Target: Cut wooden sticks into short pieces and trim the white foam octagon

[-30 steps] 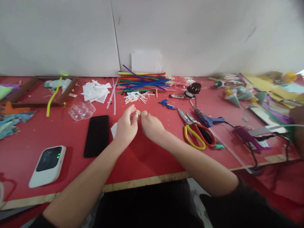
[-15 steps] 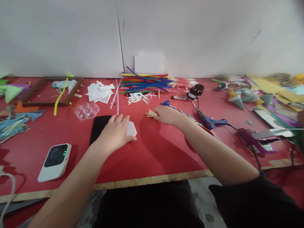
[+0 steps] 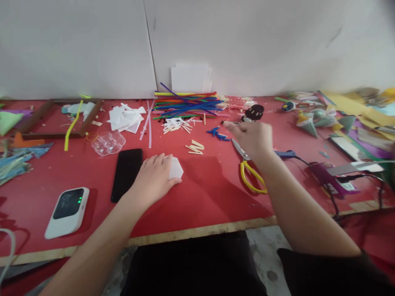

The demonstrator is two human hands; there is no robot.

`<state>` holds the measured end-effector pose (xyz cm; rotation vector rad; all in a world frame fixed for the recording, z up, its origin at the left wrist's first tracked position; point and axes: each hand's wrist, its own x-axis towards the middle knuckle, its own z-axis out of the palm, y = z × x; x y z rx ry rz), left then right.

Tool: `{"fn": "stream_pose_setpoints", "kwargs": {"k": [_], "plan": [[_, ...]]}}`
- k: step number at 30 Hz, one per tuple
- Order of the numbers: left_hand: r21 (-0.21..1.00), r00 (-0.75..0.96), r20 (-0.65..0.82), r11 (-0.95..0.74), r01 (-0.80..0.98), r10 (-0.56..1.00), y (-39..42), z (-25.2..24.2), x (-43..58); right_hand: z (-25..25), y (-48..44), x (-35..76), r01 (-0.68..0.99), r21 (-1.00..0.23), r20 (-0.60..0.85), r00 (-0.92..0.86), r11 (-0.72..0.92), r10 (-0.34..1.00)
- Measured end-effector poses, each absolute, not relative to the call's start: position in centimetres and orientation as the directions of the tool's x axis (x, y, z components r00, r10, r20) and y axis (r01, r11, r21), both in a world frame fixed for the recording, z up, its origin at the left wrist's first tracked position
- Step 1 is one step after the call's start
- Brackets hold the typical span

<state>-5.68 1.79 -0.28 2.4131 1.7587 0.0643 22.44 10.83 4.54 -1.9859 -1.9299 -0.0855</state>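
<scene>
My left hand lies flat on the table with its thumb apart, partly covering a white six-sided paper piece. Just left of it is a black phone. My right hand is raised above the scissors with yellow handles, its fingers bent together. At its fingertips shows the end of a small dark object, mostly hidden and too small to name. Short wooden sticks lie loosely between my hands, and short blue pieces lie beside the right fingertips.
Coloured pipe cleaners and white paper scraps lie near the wall. A clear plastic tray and a white device are at the left. A purple box with cables and a dark brown cap-like piece are rightward.
My right hand has let go of the wooden sticks, which now lie on the table, and has moved right and upward. My left hand stays on the white paper. The scissors' yellow handles now show.
</scene>
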Motion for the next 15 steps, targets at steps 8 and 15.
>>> {"fn": "stream_pose_setpoints", "kwargs": {"k": [8,15], "plan": [[0.236,0.332,0.017,-0.326,0.915,0.943,2.1,-0.7,-5.6,2.9,10.8,36.8,0.955,-0.295,0.071,0.060,-0.036,0.996],[0.531,0.199,0.112,-0.227,0.816,0.974,2.2,-1.4,-4.3,1.3,9.2,39.2,0.882,-0.463,0.075,0.141,-0.091,0.987]]}}
